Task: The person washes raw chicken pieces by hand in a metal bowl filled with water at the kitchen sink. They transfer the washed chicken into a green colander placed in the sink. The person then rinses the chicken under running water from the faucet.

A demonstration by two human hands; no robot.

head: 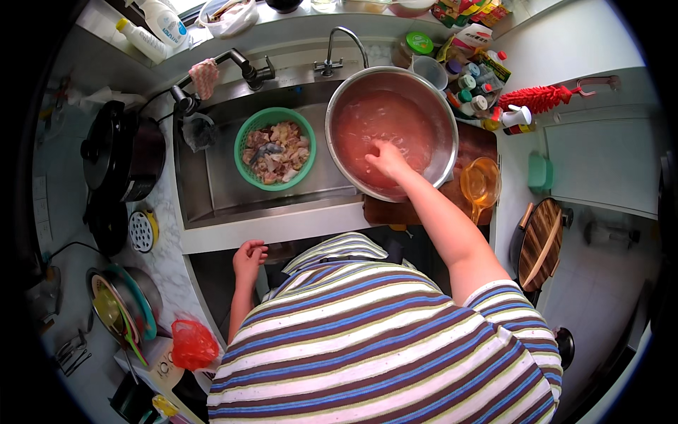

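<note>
My right hand (386,159) is over a large steel bowl (450,159) of cloudy reddish water (392,122), its fingers spread at the surface; whether the fingertips are under water I cannot tell. No object shows in it. My left hand (250,259) hangs in front of the counter edge with loosely curled fingers and nothing in it. A green plastic colander (311,153) stands in the steel sink (222,193), holding raw meat pieces (283,143) with a greyish piece among them. The steel bowl rests partly on a dark wooden cutting board (386,211) and reaches over the sink.
An amber plastic ladle (480,183) lies on the board's right side. Bottles and jars (469,87) crowd the back right corner. Two faucets (257,74) rise behind the sink, one with a pink cloth (204,78). A black cooker (124,151) stands at the left.
</note>
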